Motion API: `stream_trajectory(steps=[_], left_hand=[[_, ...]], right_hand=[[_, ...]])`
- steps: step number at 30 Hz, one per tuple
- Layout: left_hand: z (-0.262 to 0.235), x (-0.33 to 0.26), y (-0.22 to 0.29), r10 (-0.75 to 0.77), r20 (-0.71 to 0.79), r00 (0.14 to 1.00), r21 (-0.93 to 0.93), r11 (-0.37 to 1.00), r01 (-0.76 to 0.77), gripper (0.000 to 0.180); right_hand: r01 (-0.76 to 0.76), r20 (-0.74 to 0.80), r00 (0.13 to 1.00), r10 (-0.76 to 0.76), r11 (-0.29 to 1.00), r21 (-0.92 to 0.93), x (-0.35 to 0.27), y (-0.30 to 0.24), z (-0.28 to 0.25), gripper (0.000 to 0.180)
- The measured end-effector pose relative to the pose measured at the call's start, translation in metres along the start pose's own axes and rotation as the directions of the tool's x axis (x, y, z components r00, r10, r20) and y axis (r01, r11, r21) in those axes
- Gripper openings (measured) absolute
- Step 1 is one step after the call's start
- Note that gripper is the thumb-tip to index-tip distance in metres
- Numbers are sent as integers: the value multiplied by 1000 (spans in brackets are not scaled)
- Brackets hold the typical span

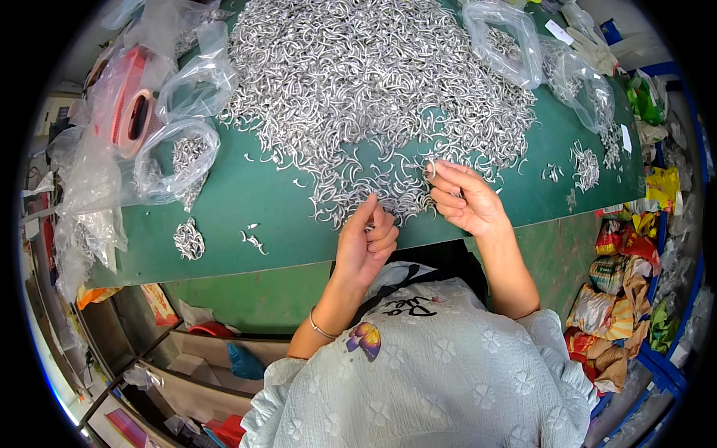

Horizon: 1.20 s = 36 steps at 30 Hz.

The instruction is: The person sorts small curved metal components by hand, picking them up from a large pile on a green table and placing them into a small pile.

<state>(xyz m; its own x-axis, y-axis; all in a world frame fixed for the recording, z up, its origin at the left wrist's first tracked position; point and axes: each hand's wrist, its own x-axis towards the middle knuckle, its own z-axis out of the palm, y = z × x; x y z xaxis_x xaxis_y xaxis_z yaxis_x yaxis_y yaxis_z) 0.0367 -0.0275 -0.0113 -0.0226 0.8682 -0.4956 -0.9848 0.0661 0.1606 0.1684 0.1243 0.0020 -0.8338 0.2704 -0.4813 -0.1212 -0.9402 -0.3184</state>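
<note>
Head view, work surface: a green desk point(280, 224) carried a large pile of curved silver metal pieces point(358, 75), most of it on the far side, with a looser fringe reaching toward the person.
Right grip: the right hand point(469, 201) was closed at the fingertips, thumb and index finger apparently pinching one curved metal piece point(433, 169) at the fringe's right side.
Left grip: the left hand point(366, 239) had its fingers curled and its thumb raised near the index finger; whether anything was held could not be told.
Governing relation: the pinched piece lay ahead and to the right of the left hand, well apart from it; its long axis appeared to run roughly near to far, though it was small to judge.
Loose pieces: the fringe lay between and beyond both hands, axes in mixed directions, its nearest part just beside the left hand.
Desk left: a small heap point(189, 240) stood apart, below an open clear plastic bag point(211, 142).
Desk right: another small cluster point(585, 167) lay near the edge.
</note>
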Motion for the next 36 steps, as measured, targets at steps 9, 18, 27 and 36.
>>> stream_trajectory(steps=[9, 18, 27, 36], left_hand=[[1, 5, -4, 31, -3, 1000, 11, 999, -31, 31], [4, 10, -11, 13, 82, 997, 25, 1000, -16, 33], [11, 22, 7, 616, 321, 719, 930, -63, -361, 18], [13, 36, 26, 607, 319, 728, 939, -97, -331, 10]], right_hand=[[136, -62, 983, -171, 916, -377, -9, 5, 4, 13], [211, 139, 773, -618, 45, -976, -14, 23, 35, 11], [7, 201, 680, -705, -268, -963, 7, 11, 13, 16], [-7, 375, 718, -586, -545, -839, 26, 17, 14, 8]])
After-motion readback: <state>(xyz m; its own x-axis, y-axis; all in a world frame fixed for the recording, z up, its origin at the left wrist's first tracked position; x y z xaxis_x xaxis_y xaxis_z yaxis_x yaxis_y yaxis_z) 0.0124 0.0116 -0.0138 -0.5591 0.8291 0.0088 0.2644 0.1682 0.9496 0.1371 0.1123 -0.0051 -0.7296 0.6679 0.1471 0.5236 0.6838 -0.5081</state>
